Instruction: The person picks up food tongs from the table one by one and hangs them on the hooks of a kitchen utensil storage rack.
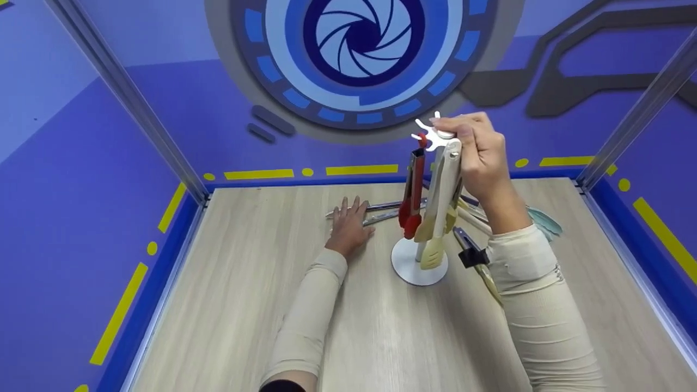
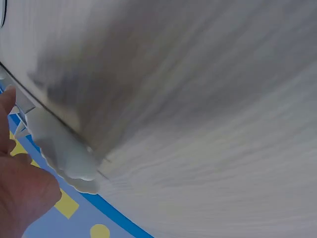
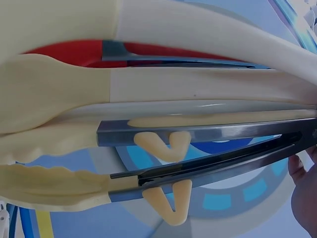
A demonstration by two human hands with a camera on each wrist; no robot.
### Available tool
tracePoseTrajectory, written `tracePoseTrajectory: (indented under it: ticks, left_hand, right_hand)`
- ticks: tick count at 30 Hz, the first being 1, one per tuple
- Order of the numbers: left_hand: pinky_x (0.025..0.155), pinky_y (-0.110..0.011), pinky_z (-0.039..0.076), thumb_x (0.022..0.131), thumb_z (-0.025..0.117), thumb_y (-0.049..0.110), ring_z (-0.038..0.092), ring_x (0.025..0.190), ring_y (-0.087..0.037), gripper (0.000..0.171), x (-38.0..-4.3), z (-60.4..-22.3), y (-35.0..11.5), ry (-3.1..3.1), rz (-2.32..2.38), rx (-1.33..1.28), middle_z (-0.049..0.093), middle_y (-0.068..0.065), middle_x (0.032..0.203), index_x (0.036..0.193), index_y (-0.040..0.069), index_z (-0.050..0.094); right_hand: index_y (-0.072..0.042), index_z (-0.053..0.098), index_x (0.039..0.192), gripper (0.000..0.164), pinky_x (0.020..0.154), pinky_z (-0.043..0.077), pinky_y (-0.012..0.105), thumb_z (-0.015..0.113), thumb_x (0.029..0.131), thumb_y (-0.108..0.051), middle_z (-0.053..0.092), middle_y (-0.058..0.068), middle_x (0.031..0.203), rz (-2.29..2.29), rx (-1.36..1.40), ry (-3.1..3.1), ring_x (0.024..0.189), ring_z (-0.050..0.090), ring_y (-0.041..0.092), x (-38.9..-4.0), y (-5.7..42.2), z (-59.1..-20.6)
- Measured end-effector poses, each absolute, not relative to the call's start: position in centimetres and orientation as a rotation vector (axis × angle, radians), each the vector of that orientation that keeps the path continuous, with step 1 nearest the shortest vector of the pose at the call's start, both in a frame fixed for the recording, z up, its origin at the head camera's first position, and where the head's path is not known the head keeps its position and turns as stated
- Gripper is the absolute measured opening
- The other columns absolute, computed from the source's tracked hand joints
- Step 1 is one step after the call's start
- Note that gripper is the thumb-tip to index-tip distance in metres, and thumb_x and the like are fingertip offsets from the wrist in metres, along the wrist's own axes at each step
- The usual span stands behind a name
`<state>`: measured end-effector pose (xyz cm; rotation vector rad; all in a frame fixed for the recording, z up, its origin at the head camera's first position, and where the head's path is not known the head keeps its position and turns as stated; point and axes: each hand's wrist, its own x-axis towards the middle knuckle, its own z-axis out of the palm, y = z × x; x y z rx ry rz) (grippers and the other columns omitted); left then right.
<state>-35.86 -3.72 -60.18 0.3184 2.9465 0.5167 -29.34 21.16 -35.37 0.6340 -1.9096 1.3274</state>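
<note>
A white utensil stand (image 1: 405, 264) with a round base and a forked top stands on the table. My right hand (image 1: 482, 152) grips the stand at its top, fingers and thumb bent around the knob. Red-tipped tongs (image 1: 412, 190) hang from it beside cream and white tongs (image 1: 447, 190). In the right wrist view hang steel tongs (image 3: 213, 133) with cream heads and V-shaped tabs; only part of the hand shows there. My left hand (image 1: 348, 226) lies on the table with its fingers spread, beside silver tongs (image 1: 381, 216). A pale scalloped tong head (image 2: 64, 148) shows near it in the left wrist view.
Teal-headed tongs (image 1: 544, 222) lie at the back right of the wooden table (image 1: 245, 272). Other cream-tipped tongs (image 1: 490, 283) lie partly under the right forearm. Blue and purple panels (image 1: 130, 120) wall in the back and both sides.
</note>
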Motion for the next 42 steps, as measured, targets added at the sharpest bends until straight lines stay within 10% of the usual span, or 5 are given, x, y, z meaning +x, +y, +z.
tracePoseTrajectory:
  ticks: [14, 42]
  left_hand:
    - [0.123, -0.058, 0.036, 0.106, 0.066, 0.025, 0.049, 0.148, -0.032, 0.066, -36.7, -62.5, -2.6, 3.133, 0.354, 0.226, 0.056, -0.008, 0.155, 0.165, 0.032, 0.038]
    - [0.114, -0.054, 0.039, 0.103, 0.071, 0.031, 0.052, 0.136, -0.033, 0.05, -36.0, -61.8, -3.2, 3.108, 0.362, 0.158, 0.059, -0.012, 0.144, 0.151, 0.02, 0.06]
  right_hand:
    - [-0.007, 0.083, 0.113, 0.037, 0.103, 0.045, 0.023, 0.047, 0.107, -0.002, 0.082, 0.014, 0.116, 1.31, 0.636, -1.928, 0.114, 0.061, 0.001, -29.1, 21.3, -35.3]
    - [-0.007, 0.083, 0.114, 0.038, 0.103, 0.045, 0.024, 0.047, 0.107, 0.0, 0.082, 0.013, 0.115, 1.306, 0.653, -1.918, 0.114, 0.06, 0.002, -29.0, 21.4, -35.4]
